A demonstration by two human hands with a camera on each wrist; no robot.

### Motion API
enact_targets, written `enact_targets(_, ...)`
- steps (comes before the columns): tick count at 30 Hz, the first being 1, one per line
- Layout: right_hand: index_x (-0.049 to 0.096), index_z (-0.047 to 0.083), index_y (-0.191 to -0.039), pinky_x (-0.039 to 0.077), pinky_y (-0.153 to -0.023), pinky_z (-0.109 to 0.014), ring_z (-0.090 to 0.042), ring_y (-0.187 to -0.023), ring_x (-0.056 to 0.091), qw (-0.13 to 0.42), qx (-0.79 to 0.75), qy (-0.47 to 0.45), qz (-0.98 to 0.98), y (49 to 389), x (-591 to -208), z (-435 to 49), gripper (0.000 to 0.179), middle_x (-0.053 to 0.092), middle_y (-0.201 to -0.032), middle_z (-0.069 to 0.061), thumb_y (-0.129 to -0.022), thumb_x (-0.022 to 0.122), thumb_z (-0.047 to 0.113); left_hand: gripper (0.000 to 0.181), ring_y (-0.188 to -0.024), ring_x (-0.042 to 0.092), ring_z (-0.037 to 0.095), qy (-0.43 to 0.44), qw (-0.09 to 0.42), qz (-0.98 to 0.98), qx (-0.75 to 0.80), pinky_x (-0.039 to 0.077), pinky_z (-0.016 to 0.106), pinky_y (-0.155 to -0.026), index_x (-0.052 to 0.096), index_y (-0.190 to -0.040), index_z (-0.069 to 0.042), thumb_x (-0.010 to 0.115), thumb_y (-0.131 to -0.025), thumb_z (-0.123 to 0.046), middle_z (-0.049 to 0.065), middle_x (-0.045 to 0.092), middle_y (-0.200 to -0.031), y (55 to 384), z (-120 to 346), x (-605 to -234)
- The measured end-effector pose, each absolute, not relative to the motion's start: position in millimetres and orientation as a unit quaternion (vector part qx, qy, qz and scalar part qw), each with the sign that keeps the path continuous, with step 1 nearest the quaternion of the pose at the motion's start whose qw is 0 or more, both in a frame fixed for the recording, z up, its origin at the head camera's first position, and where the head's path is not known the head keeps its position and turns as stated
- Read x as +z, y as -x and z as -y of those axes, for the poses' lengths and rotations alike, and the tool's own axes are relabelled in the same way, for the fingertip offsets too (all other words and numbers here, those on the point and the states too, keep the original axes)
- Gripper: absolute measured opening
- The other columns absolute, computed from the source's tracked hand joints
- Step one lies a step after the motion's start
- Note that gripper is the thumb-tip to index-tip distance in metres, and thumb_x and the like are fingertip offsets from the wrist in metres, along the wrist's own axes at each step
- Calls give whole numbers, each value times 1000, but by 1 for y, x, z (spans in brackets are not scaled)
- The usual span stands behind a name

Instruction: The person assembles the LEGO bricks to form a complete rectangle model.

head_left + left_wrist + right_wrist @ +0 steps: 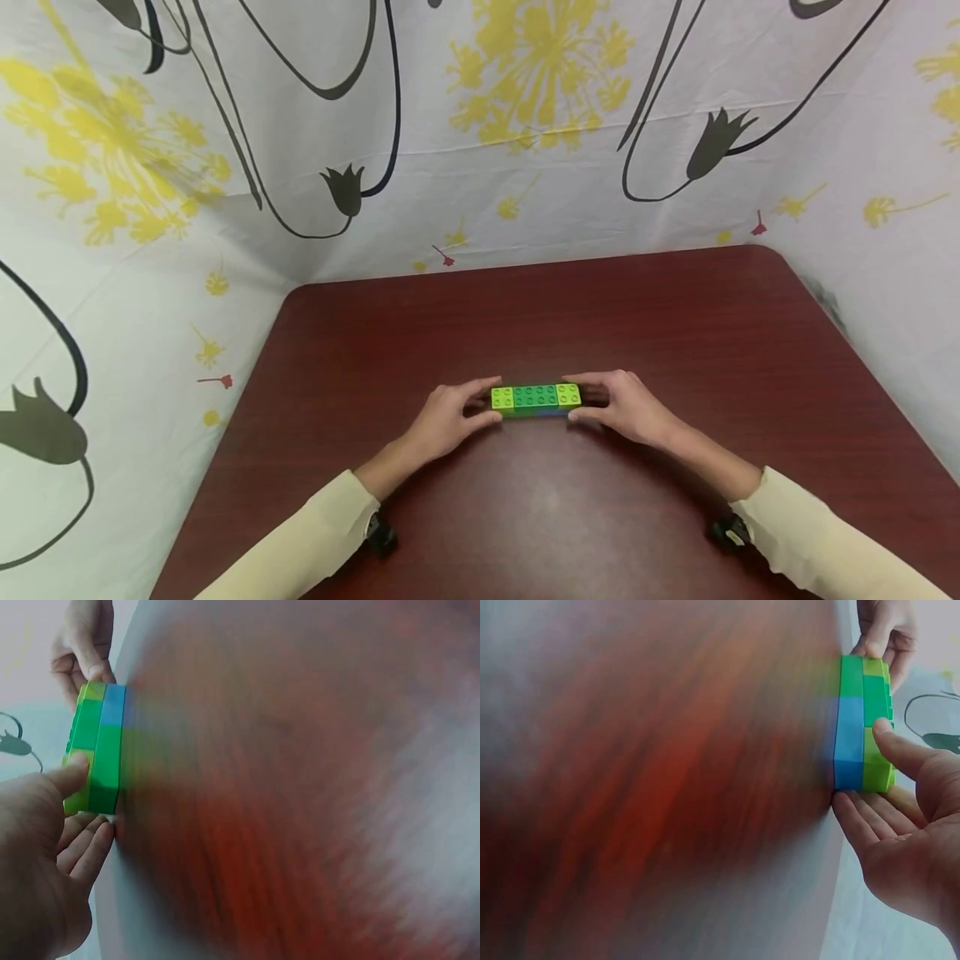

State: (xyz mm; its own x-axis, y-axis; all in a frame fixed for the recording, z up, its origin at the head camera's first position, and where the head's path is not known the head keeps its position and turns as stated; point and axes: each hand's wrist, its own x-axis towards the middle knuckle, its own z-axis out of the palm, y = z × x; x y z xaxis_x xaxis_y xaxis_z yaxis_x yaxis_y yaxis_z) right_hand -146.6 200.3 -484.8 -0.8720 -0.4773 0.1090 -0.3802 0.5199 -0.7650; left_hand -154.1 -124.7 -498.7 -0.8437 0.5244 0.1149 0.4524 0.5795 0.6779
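Observation:
A two-layer bar of toy building bricks (536,397) lies on the table in front of both hands. Its top layer shows a green brick (536,395) between two lime ones. Below, a green brick (105,769) and a blue brick (849,742) meet end to end. My left hand (446,421) holds the left end, thumb on the near side against a lime brick (79,780). Around the right end, my right hand (630,406) has its thumb on the other lime brick (877,761). Fingers of both hands reach round behind the bar, partly hidden.
The dark red-brown wooden table (525,325) has rounded far corners. White cloth (420,200) printed with yellow and grey flowers hangs behind it and along the sides. Dark wrist cameras (381,535) sit under the cream sleeves (300,542).

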Motion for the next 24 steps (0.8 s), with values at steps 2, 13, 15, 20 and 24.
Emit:
enact_targets(2, 67, -3, -140, 61, -92, -45, -32, -117, 73, 53, -429, 245, -868, 145, -486, -200, 56, 71, -133, -20, -89, 87, 10, 59, -110, 75, 15, -272, 44, -888, 367, 59, 35, -96, 61, -151, -12, 81, -97, -27, 7, 70, -138, 152, 123, -500)
enact_targets(13, 67, -4, -139, 61, -93, -44, -34, -118, 72, 31, -423, 226, -877, 140, -491, -194, 51, 70, -134, -22, -90, 83, -2, 56, -109, 75, 15, -252, 12, -899, 357, 60, 37, -95, 63, -149, -12, 80, -97, -23, 9, 72, -134, 144, 119, -503)
enact_targets(15, 67, -4, -139, 60, -93, -43, -33, -119, 71, 32, -424, 222, -877, 140, -491, -193, 51, 70, -134, -21, -90, 83, -3, 55, -109, 75, 15, -253, 7, -900, 354, 60, 37, -95, 63, -149, -13, 81, -97, -23, 9, 72, -133, 144, 118, -503)
enact_targets(20, 66, -3, -141, 60, -94, -43, -31, -120, 71, 33, -426, 218, -878, 139, -489, -191, 52, 70, -135, -19, -91, 81, -3, 53, -103, 77, 15, -262, -11, -898, 354, 62, 37, -92, 65, -147, -11, 80, -97, -21, 9, 75, -129, 143, 120, -502)
enact_targets(24, 66, -2, -141, 61, -93, -44, -30, -118, 72, 20, -427, 214, -879, 140, -487, -190, 52, 71, -133, -19, -91, 82, -2, 51, -100, 78, 18, -271, -35, -894, 356, 62, 38, -90, 65, -145, -7, 80, -98, -20, 12, 76, -125, 145, 121, -499)
